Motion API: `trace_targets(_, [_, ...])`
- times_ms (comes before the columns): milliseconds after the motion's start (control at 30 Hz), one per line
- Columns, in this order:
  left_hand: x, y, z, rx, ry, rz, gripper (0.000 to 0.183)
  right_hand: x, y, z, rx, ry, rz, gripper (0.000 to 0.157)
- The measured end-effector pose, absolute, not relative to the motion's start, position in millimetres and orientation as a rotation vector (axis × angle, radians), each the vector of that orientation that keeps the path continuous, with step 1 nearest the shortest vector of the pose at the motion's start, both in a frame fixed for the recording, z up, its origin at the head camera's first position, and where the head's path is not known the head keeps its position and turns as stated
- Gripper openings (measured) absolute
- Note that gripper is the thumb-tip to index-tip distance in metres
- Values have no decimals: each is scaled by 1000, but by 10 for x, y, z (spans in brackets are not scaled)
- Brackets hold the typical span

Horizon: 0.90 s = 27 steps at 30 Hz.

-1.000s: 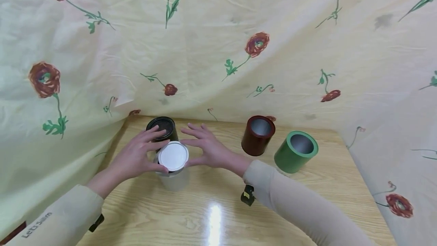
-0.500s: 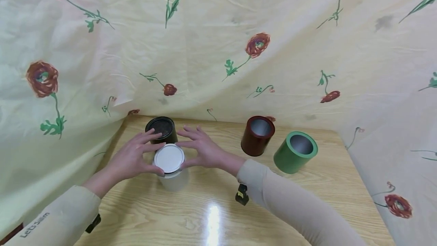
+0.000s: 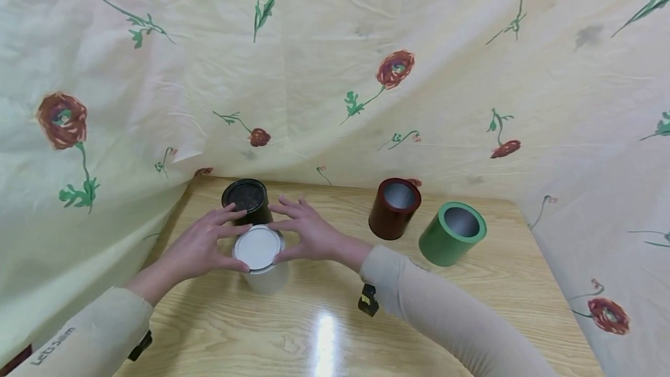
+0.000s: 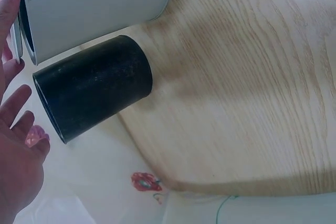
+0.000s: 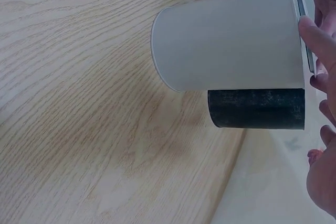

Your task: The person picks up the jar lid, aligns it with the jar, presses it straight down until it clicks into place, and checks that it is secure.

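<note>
A round white lid [image 3: 257, 248] sits at the mouth of a white cylindrical can [image 3: 269, 283] on the left part of the table. My left hand [image 3: 201, 247] grips the lid's left edge between thumb and fingers. From the other side, my right hand [image 3: 310, 236] holds its right edge. In the left wrist view, a dark gap shows between the lid [image 4: 16, 32] and the rim of the white can [image 4: 100, 11]. The right wrist view also shows the lid [image 5: 312, 59] tilted slightly off the rim. Right behind stands a black can [image 3: 259, 214], its top partly overlapped by left fingertips.
A dark red can [image 3: 389, 219] and a green can [image 3: 444, 244], both with open tops, stand to the right, beyond my right forearm. The wooden table [image 3: 398, 330] ends at a flowered cloth [image 3: 324, 103] hanging behind and along both sides.
Both hands have shifted slightly left and toward me, carrying the lid along. It now sits farther toward the near side of the white can's mouth, and more of the black can shows.
</note>
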<state>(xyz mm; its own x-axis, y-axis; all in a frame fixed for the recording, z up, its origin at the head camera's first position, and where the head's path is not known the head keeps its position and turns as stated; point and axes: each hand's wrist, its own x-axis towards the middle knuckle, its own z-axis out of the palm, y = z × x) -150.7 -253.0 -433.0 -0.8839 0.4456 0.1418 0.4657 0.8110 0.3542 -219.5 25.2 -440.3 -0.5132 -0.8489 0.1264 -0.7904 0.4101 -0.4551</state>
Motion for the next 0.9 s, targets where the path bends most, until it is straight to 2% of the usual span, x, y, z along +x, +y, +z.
trace_targets(900, [-1516, -2581, -4425, -757, -2966, -665, 77, -2157, 247, -4421, -1425, 2516, -627, 70])
